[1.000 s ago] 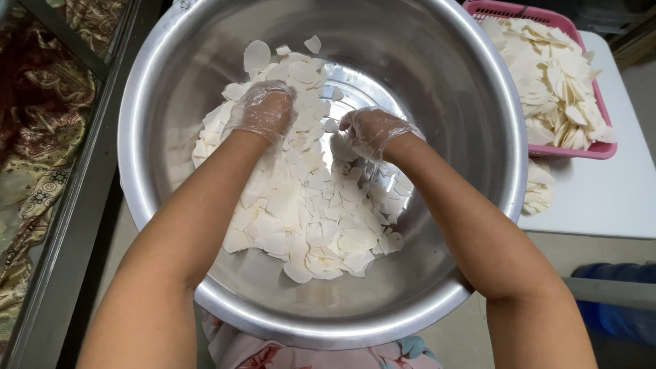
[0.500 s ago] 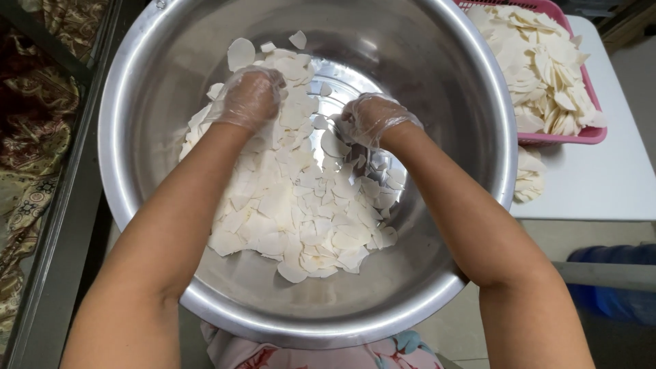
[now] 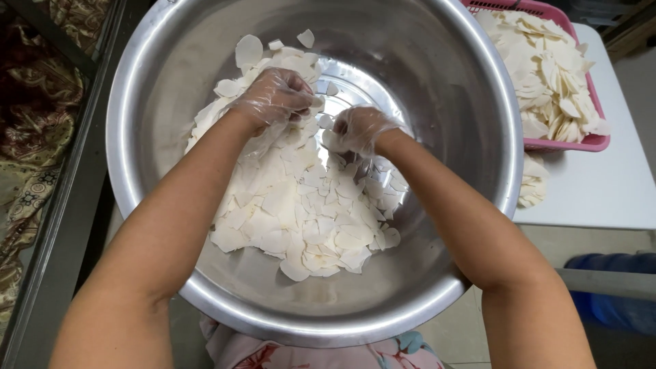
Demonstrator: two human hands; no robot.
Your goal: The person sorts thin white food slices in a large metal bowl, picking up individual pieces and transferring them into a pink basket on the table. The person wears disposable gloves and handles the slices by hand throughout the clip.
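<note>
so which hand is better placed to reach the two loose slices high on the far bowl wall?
Probably left. The left hand rests on the slice pile just below those two slices; the right hand sits nearer the bowl's centre, farther away.

- The metal bowl (image 3: 471,82) is shiny silver.
- The slices (image 3: 301,212) in it are creamy white.
- The gloves on the left hand (image 3: 273,96) and right hand (image 3: 359,130) are clear, see-through plastic.
- The basket (image 3: 594,142) is pink, holding more pale slices.
- The tabletop (image 3: 594,191) is white.
- The cloth (image 3: 34,116) at the left is brown with an ornate pattern.
</note>
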